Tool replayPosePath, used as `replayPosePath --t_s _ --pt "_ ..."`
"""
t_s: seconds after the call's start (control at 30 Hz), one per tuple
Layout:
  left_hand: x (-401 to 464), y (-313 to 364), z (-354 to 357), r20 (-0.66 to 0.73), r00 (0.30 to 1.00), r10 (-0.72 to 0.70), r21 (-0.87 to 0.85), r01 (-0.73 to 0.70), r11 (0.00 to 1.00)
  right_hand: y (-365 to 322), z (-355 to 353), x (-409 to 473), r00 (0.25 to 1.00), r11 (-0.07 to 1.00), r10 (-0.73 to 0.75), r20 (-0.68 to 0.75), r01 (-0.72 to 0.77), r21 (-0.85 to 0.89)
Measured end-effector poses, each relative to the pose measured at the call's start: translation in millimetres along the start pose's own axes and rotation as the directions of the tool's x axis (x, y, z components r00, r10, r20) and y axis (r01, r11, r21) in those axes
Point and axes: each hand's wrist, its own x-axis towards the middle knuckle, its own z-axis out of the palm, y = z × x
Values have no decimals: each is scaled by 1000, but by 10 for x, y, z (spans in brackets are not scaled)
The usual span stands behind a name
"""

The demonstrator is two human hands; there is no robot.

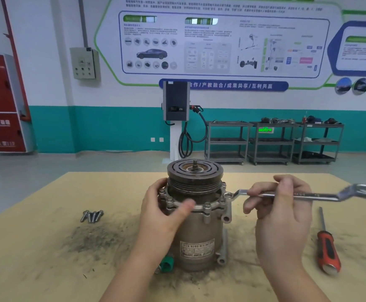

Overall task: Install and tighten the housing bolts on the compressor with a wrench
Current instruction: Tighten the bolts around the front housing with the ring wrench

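Note:
The compressor [199,234] stands upright on the table, its dark pulley [195,171] on top. Several bolts sit in the housing flange [207,207] around its upper body. My left hand [160,212] grips the flange on the left side, thumb across the front. My right hand [280,205] holds the shank of a silver combination wrench [321,196]. The wrench lies level, its ring end on a bolt at the flange's right side [227,195] and its open end pointing right. Several loose bolts [92,215] lie on the table to the left.
A red-handled screwdriver [328,249] lies on the table [36,258] at the right. Dark metal dust is spread around the compressor's base. A green connector [166,263] sticks out low on the left. Carts and a charging post stand far behind.

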Motion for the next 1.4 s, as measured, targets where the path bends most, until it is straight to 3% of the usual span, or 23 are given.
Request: replayPosePath --t_s 0.07,0.13,0.3,0.43,0.5,0.63,0.8,0.9,1.1,1.27,1.4 --pt "-7 -25 25 45 999 11 108 -16 994 41 -52 94 978 974 207 -38 -202 105" --pt "3 -38 35 37 999 -8 138 2 990 77 -72 146 949 938 316 -17 -310 153" --pt "-2 -62 51 14 1000 8 179 -10 984 102 -55 203 906 879 418 72 -423 220" --pt "2 -69 64 15 1000 24 176 -26 984 134 -94 273 823 781 551 139 -567 263" --pt "15 -68 79 11 1000 29 180 -30 983 155 -81 238 849 813 521 84 -524 253" --pt "12 -75 92 6 999 40 176 -40 984 177 -27 13 972 970 226 -59 -219 105" --pt "-17 -99 112 -1 999 48 141 -48 989 168 14 -130 999 999 -47 -23 47 -24" --pt "-12 -117 118 -12 999 51 124 -49 991 132 30 -117 1000 999 3 3 -3 52" --pt "-15 -125 146 -84 990 112 214 -92 972 56 -22 72 957 913 288 -19 -268 309" --pt "-180 13 394 -277 949 151 317 -58 947 76 -8 85 916 879 396 68 -399 263" --pt "-281 113 528 -310 931 192 428 -43 903 63 -45 174 907 881 415 67 -419 221"
